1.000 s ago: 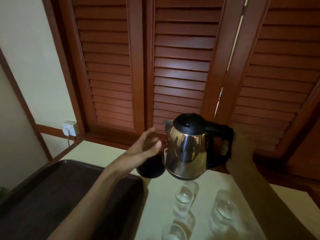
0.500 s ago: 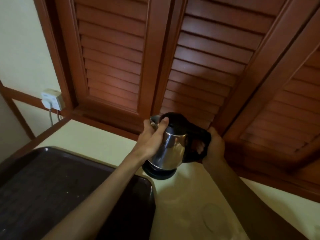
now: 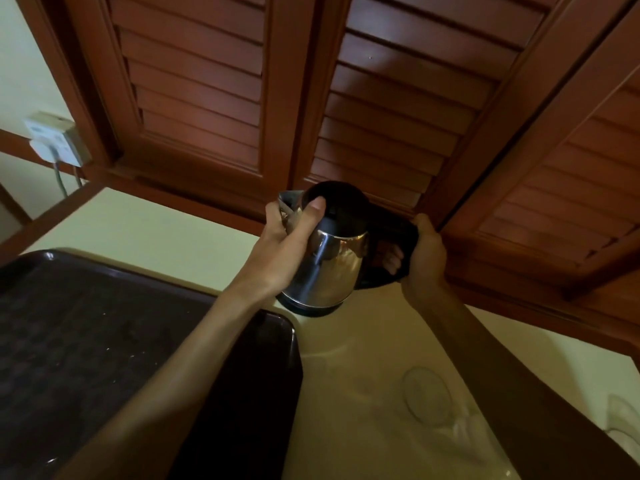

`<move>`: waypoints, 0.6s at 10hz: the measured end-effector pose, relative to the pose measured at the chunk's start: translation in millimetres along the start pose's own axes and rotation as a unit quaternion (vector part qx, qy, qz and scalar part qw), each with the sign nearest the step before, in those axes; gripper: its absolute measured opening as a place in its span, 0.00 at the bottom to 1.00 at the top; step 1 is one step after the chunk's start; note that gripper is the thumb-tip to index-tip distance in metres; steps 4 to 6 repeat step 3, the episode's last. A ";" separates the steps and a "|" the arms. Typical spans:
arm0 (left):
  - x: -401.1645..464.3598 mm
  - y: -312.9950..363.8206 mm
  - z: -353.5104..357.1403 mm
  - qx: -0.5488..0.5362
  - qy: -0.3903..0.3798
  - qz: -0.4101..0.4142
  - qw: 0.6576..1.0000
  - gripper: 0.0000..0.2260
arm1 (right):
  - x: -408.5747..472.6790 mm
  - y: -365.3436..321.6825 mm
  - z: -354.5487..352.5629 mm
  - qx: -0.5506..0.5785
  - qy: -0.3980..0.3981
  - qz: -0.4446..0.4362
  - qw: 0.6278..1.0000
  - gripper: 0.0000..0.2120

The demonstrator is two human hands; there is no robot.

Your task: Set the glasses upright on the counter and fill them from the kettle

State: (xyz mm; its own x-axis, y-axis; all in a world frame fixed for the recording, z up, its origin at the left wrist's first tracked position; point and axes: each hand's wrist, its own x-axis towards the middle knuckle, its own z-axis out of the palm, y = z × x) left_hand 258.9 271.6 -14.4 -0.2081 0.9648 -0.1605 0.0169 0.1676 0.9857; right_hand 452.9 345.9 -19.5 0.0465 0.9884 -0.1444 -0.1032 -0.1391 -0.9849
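I find the kettle [image 3: 329,258] seated on its dark base at the back of the worktop [image 3: 166,233], just beyond the tray [image 3: 104,341] corner. My right hand [image 3: 424,258] has its grip closed round the black handle; my left hand [image 3: 287,244] is clamped on the body, thumb on the lid, apparently to steady it. One glass [image 3: 427,398] shows nearer me, its fill indiscernible.

The polished silver steel kettle [image 3: 325,268] wears a black lid and handle. Beside it, the dark brown tray [image 3: 86,341] (faintly speckled) sits on the pale cream counter [image 3: 156,230], under reddish-brown slatted wooden shutters [image 3: 207,81].
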 end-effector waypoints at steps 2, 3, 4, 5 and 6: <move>-11.1 12.2 -4.2 0.041 -0.039 -0.004 0.998 0.32 | -13.4 -14.3 -1.8 -0.125 0.007 -0.034 0.991 0.13; -31.3 12.5 -35.8 0.031 0.013 0.039 0.999 0.37 | -33.5 -46.1 -31.2 -0.166 0.025 -0.163 0.972 0.09; -31.3 12.5 -35.8 0.031 0.013 0.039 0.999 0.37 | -33.5 -46.1 -31.2 -0.166 0.025 -0.163 0.972 0.09; -31.3 12.5 -35.8 0.031 0.013 0.039 0.999 0.37 | -33.5 -46.1 -31.2 -0.166 0.025 -0.163 0.972 0.09; -31.3 12.5 -35.8 0.031 0.013 0.039 0.999 0.37 | -33.5 -46.1 -31.2 -0.166 0.025 -0.163 0.972 0.09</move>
